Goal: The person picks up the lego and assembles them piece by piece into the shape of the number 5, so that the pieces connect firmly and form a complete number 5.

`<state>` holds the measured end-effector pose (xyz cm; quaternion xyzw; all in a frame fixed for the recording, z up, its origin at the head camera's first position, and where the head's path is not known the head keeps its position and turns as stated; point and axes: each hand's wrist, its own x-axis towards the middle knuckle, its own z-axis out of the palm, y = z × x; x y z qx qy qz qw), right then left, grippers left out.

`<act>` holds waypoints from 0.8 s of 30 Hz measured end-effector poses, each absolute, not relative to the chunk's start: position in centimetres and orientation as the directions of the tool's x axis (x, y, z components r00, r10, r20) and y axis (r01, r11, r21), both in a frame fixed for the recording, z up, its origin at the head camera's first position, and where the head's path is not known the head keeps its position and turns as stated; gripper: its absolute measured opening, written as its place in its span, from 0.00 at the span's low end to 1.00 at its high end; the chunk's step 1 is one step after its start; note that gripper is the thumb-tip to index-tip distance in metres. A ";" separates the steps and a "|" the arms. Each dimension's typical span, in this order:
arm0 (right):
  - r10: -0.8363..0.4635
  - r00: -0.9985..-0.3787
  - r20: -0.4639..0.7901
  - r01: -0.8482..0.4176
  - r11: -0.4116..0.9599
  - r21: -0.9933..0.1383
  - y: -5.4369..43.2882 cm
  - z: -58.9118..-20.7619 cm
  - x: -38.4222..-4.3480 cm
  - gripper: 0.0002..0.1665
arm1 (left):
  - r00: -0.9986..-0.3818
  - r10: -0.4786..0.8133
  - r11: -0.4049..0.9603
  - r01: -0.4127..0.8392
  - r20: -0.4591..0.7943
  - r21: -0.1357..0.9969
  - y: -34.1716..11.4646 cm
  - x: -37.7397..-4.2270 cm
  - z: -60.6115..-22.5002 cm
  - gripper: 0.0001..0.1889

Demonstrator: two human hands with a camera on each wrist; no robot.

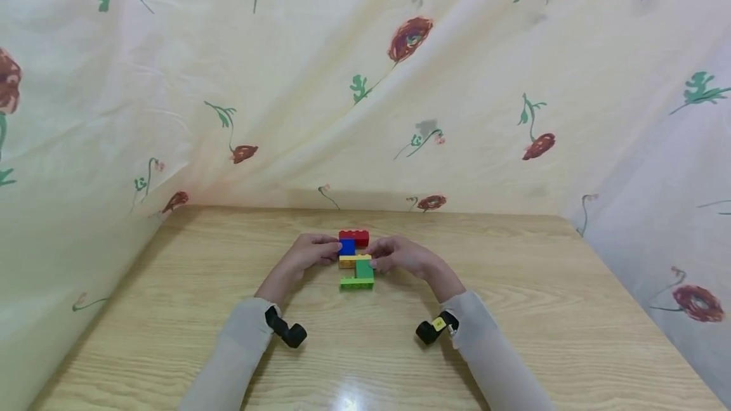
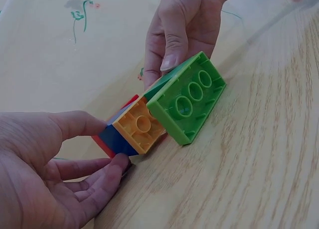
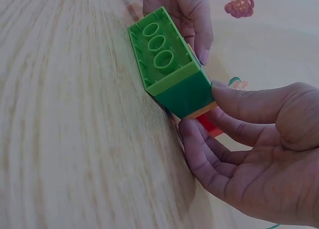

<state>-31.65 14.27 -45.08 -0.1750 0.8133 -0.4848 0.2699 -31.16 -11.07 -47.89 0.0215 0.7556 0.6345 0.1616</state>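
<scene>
A joined zigzag of toy building bricks lies on its side on the wooden table. From far to near it runs red brick [image 1: 354, 237], blue brick [image 1: 346, 247], yellow-orange brick [image 2: 140, 125], dark green brick [image 3: 185, 95] and light green brick [image 1: 356, 284]. The light green brick's hollow underside with round tubes faces the wrist cameras. On the left, my left hand [image 1: 313, 251] pinches the blue brick between thumb and fingers. My right hand [image 1: 402, 255] pinches the dark green brick from the right, thumb on its near top edge. The red brick is mostly hidden in both wrist views.
The light wooden table [image 1: 502, 335] extends around the bricks. A flower-patterned cloth [image 1: 320, 81] hangs behind the table and along both sides. Black wrist cameras are strapped over the light sleeves [image 1: 485, 347].
</scene>
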 end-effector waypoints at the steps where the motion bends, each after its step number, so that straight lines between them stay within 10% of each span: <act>1: -0.544 -0.795 -0.269 -0.023 0.469 -0.883 14.2 -45.1 -31.7 0.17 | -0.949 0.232 0.194 -0.172 -0.215 0.966 -11.1 -31.2 -47.9 0.23; 24: -0.545 -0.797 -0.260 -0.033 0.470 -0.882 14.4 -45.6 -31.5 0.15 | -0.949 0.216 0.237 -0.178 -0.231 0.955 -11.1 -30.8 -48.0 0.22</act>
